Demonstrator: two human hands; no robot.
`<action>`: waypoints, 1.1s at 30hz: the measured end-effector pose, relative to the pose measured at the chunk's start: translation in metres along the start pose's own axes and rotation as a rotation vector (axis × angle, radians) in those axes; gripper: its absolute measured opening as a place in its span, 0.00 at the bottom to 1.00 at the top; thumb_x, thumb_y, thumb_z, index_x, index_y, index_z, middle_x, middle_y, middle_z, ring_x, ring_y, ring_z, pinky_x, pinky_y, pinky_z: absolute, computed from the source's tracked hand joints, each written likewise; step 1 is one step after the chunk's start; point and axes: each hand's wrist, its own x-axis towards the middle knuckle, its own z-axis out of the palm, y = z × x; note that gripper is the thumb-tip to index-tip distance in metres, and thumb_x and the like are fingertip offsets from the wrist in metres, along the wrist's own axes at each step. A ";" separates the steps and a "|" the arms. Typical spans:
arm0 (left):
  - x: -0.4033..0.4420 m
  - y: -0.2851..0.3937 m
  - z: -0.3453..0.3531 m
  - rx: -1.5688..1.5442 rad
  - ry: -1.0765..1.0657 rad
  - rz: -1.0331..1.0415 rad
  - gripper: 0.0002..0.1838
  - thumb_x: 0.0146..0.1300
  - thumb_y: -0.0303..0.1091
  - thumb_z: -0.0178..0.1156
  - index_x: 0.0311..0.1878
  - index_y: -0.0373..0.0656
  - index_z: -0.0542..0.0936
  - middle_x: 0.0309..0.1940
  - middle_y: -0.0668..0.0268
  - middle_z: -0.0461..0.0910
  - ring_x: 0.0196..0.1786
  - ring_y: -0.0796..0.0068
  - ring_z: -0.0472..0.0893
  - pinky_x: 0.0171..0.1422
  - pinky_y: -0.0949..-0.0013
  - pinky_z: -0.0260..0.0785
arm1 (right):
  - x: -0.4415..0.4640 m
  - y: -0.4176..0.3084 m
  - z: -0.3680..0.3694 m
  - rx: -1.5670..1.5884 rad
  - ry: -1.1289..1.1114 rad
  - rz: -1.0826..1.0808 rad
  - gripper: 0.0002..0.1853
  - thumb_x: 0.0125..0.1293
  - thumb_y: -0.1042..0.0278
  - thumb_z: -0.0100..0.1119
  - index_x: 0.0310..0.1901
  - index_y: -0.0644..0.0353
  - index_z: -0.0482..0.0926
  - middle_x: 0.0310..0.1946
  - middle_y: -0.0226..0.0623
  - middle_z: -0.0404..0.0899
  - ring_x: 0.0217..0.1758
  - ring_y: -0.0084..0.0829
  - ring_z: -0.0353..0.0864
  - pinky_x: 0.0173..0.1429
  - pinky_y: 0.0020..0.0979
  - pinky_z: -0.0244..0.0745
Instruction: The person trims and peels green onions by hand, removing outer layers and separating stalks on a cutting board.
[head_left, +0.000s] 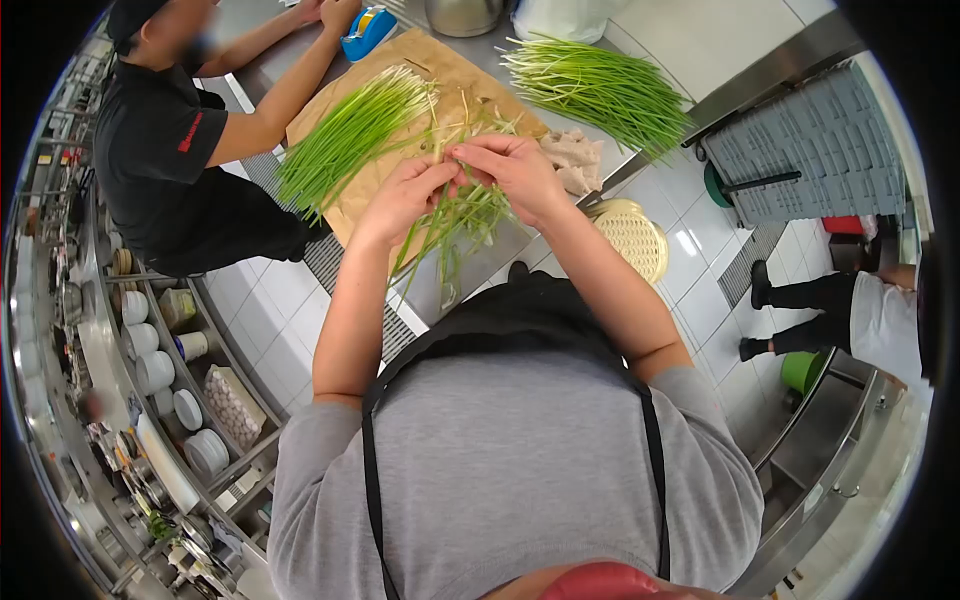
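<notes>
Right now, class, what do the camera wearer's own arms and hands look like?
The left hand and right hand wear no gloves. The forearms are bare, with no watch or bracelet visible. Short grey sleeves end near the elbows.

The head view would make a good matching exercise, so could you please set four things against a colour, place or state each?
Things
1. Tape dispenser
2. Brown sheet
3. Right hand
4. Apron

Matches
A. Black
B. Holding green stalks close beside the left hand
C. Blue
D. Under a green pile

Right pairs: 1-C, 2-D, 3-B, 4-A
</notes>
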 end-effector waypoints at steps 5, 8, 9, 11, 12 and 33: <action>0.008 -0.017 0.007 -0.103 -0.081 -0.009 0.14 0.61 0.41 0.43 0.26 0.42 0.69 0.18 0.73 0.65 0.22 0.82 0.63 0.26 0.80 0.56 | 0.005 0.009 -0.004 -0.027 0.100 -0.179 0.11 0.61 0.66 0.54 0.39 0.64 0.79 0.28 0.28 0.77 0.29 0.16 0.71 0.36 0.18 0.66; 0.018 -0.011 0.018 0.108 -0.091 -0.082 0.14 0.62 0.40 0.42 0.24 0.41 0.67 0.17 0.72 0.62 0.22 0.80 0.63 0.27 0.74 0.57 | 0.003 0.009 -0.017 -0.033 -0.044 -0.065 0.12 0.62 0.66 0.52 0.42 0.65 0.78 0.33 0.30 0.77 0.34 0.17 0.72 0.41 0.20 0.67; 0.024 -0.011 0.025 0.180 -0.101 -0.058 0.15 0.62 0.39 0.41 0.24 0.41 0.67 0.17 0.72 0.62 0.22 0.79 0.63 0.27 0.73 0.57 | 0.000 0.008 -0.021 -0.022 -0.102 -0.005 0.12 0.62 0.66 0.51 0.42 0.65 0.77 0.34 0.30 0.77 0.35 0.17 0.72 0.43 0.21 0.68; 0.036 -0.006 0.041 0.267 -0.070 0.037 0.15 0.63 0.39 0.41 0.24 0.40 0.66 0.17 0.70 0.62 0.22 0.78 0.63 0.26 0.72 0.56 | 0.003 -0.002 -0.038 0.117 -0.023 0.007 0.13 0.65 0.66 0.46 0.39 0.66 0.77 0.34 0.34 0.78 0.36 0.23 0.74 0.45 0.26 0.68; 0.041 -0.003 0.049 0.307 -0.045 0.083 0.16 0.63 0.40 0.42 0.24 0.39 0.65 0.17 0.70 0.62 0.22 0.78 0.62 0.26 0.72 0.56 | 0.005 -0.010 -0.047 0.187 0.022 -0.015 0.13 0.66 0.65 0.44 0.38 0.66 0.77 0.33 0.35 0.78 0.36 0.25 0.75 0.46 0.28 0.69; 0.006 -0.005 0.001 0.597 0.266 0.201 0.14 0.63 0.37 0.42 0.27 0.35 0.68 0.19 0.55 0.68 0.24 0.60 0.68 0.32 0.64 0.61 | 0.121 -0.091 -0.186 -1.544 0.038 -0.637 0.09 0.55 0.65 0.56 0.35 0.59 0.79 0.29 0.38 0.75 0.34 0.41 0.74 0.38 0.34 0.69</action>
